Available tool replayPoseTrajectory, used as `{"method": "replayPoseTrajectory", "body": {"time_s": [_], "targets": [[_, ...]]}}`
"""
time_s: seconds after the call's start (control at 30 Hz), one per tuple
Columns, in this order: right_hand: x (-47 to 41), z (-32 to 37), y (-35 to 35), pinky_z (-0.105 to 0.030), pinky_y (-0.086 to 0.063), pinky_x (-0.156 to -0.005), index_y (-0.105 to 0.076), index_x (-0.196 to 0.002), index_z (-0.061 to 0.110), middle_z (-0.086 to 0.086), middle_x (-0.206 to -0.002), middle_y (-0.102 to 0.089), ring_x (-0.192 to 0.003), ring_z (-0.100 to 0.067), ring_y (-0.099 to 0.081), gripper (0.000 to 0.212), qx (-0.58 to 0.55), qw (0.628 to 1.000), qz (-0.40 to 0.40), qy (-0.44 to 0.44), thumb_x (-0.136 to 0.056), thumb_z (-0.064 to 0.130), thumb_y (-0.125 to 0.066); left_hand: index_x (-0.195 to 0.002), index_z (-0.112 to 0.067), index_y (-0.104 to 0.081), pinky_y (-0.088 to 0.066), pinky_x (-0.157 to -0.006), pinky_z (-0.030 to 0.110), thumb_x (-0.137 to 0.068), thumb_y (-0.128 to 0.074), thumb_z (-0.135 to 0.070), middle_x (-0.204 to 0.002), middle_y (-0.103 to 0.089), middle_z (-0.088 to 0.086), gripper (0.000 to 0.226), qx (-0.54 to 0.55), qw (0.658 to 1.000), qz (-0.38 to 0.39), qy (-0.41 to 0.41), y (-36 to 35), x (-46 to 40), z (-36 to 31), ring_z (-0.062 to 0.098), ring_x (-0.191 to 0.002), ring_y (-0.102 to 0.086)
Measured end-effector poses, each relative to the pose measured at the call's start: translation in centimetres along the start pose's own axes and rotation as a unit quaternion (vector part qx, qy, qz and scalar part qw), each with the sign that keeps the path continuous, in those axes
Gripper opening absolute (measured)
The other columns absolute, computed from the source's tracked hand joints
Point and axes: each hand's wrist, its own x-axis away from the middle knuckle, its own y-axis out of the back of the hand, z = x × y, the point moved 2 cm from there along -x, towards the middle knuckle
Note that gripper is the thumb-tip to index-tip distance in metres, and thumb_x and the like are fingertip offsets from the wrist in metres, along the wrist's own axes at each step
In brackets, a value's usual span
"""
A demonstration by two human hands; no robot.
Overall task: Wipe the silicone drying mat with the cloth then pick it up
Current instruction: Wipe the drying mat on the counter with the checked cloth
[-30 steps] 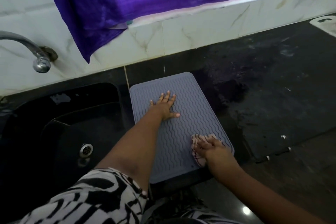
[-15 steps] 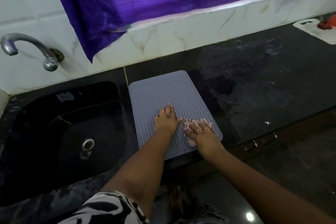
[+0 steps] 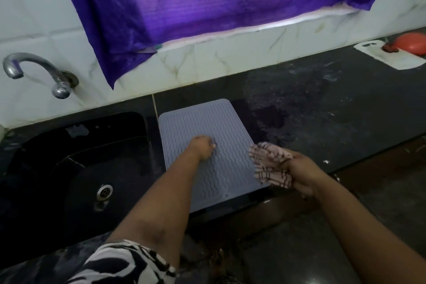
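We judge wiping nearly done; our right hand (image 3: 299, 174) clutches the cloth (image 3: 270, 165) at centre right; our left hand (image 3: 202, 146), curled, presses the mat (image 3: 207, 122), unlifted.

We see a dark tabletop (image 3: 322, 117) smeared with pale streaks. At the left a black sink (image 3: 76, 157) is set into it, its metal drain (image 3: 105, 191) near the middle. A chrome tap (image 3: 34, 69) juts from the white tiled wall (image 3: 230, 53) above. A purple curtain (image 3: 207, 2) hangs on that wall. At the far right, a white board (image 3: 396, 57) carries a red object (image 3: 410, 42).
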Motion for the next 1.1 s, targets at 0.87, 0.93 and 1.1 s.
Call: {"method": "replayPoseTrajectory", "body": {"time_s": [0.87,0.93,1.1], "targets": [[-32.6,7.6,-13.4,-0.058,-0.016,-0.117,-0.017,-0.152,0.032,-0.002,-0.162,-0.015,-0.147,-0.039,-0.011,0.057,0.751,0.645,0.019,0.138,-0.098,0.037,-0.035,-0.150,-0.023,0.025,0.020,-0.109,0.062,-0.050,-0.078,-0.072,-0.153,0.038,-0.002,0.152,-0.110,0.988,0.111,-0.007,3.7,-16.7,4.2,0.021,-0.139,0.039],[-32.2,7.7,-12.6,-0.053,-0.021,-0.117,-0.020,-0.152,0.028,-0.003,-0.160,-0.021,-0.146,-0.036,-0.016,0.056,0.763,0.627,0.029,0.157,-0.099,0.036,-0.036,-0.149,-0.021,0.027,0.018,-0.110,0.062,-0.050,-0.078,-0.073,-0.152,0.040,-0.003,0.154,-0.113,0.987,0.113,-0.009,3.6,-16.8,4.2,0.021,-0.138,0.039],[-26.7,4.5,-11.0,-0.054,-0.034,-0.109,-0.027,-0.149,0.018,-0.006,-0.152,-0.036,-0.135,-0.034,-0.034,0.064,0.797,0.595,0.023,0.099,-0.093,0.044,-0.044,-0.147,-0.020,0.030,0.013,-0.110,0.066,-0.050,-0.078,-0.074,-0.152,0.040,-0.002,0.155,-0.117,0.986,0.118,-0.002,3.7,-17.2,4.0,0.025,-0.140,0.037]]}}
